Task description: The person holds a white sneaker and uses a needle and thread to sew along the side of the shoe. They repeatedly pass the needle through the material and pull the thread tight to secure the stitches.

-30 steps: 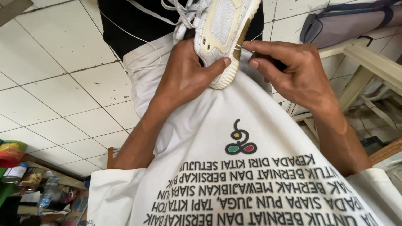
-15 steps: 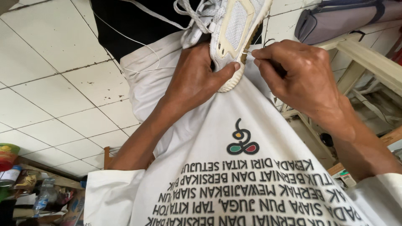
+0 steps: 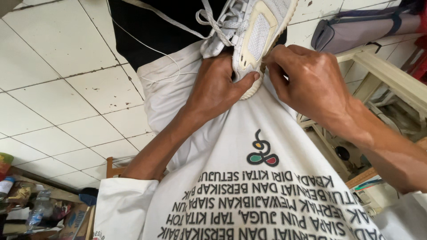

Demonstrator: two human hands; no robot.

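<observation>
A white mesh sneaker (image 3: 255, 33) with a cream sole patch and loose white laces rests on my lap, toe toward me. My left hand (image 3: 218, 86) grips it from the left, the thumb pressed on the toe's sole edge. My right hand (image 3: 311, 82) sits at the shoe's right edge with fingertips pinched tight against the sole seam; whatever they pinch is too small to make out. A thin white thread (image 3: 147, 42) trails from the shoe across the dark cloth (image 3: 155, 26) on my knees. My white printed shirt (image 3: 249, 186) fills the foreground.
Cracked white floor tiles (image 3: 58, 89) spread to the left. A grey bag (image 3: 356, 29) lies on a pale wooden bench (image 3: 391, 75) at the upper right. Bottles and clutter (image 3: 31, 209) crowd the lower left corner, by a wooden chair part (image 3: 111, 166).
The right hand has slid left along the shoe and its fingertips have closed on the sole edge. The left hand keeps its grip, the shoe shifting slightly up and right in view.
</observation>
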